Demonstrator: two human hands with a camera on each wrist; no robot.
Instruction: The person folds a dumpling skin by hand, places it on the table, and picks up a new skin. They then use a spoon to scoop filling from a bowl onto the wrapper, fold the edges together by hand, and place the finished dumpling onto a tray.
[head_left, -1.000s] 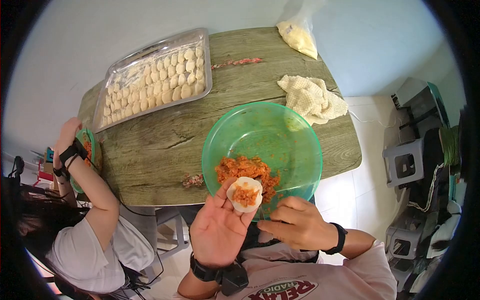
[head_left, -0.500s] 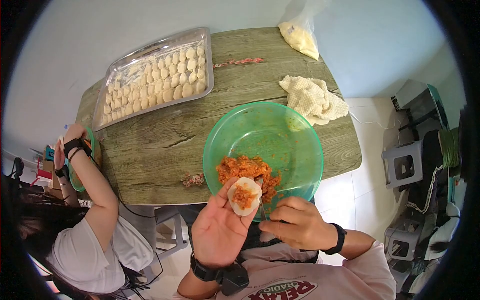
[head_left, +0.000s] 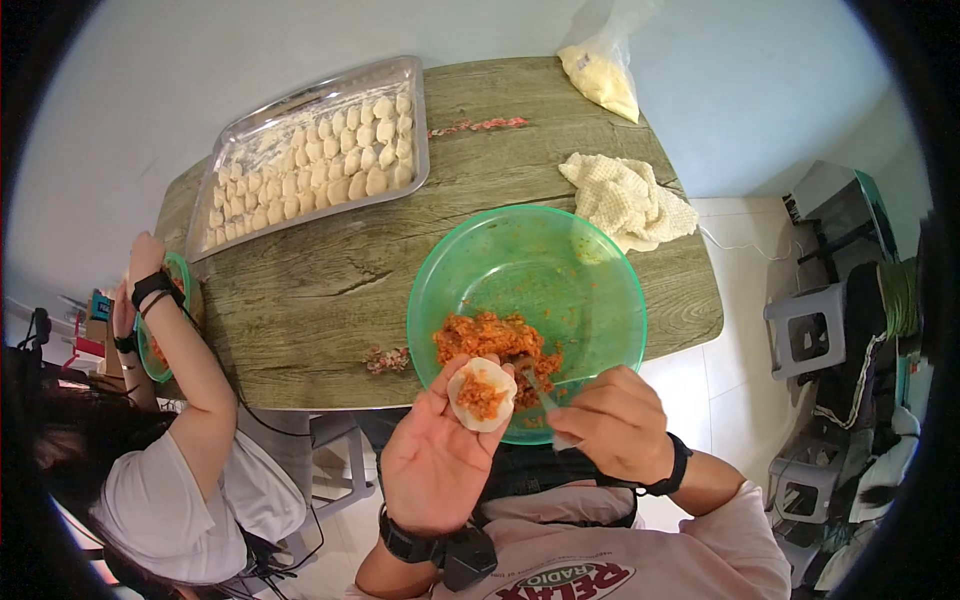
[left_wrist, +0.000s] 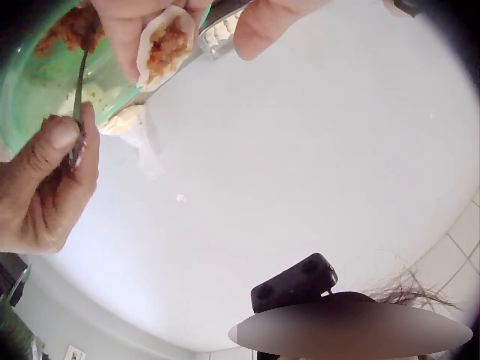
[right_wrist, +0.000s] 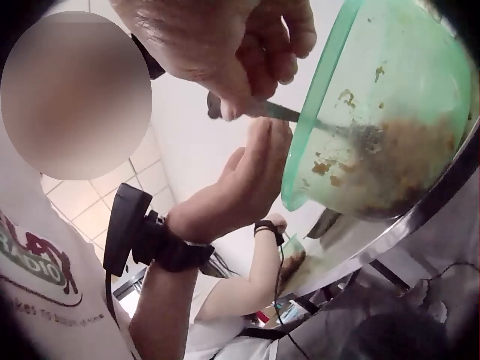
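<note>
My left hand lies palm up at the near side of the green bowl. A round dough wrapper with orange-red filling on it rests across its fingers, the thumb standing apart in the left wrist view. My right hand pinches the handle of a slim metal utensil between thumb and fingers. The utensil's head sits in the minced filling inside the bowl, so its shape is hidden. The bowl's clear green wall shows close beside both hands in the right wrist view.
A metal tray at the back left holds rows of dumplings. A crumpled cloth and a bag of pale yellow contents lie to the right on the wooden table. At left, another person works over a second green bowl.
My right hand has risen and shifted slightly right, turning the utensil so its head is in the filling. The left hand with the wrapper has moved slightly left. The other person's hands have shifted.
</note>
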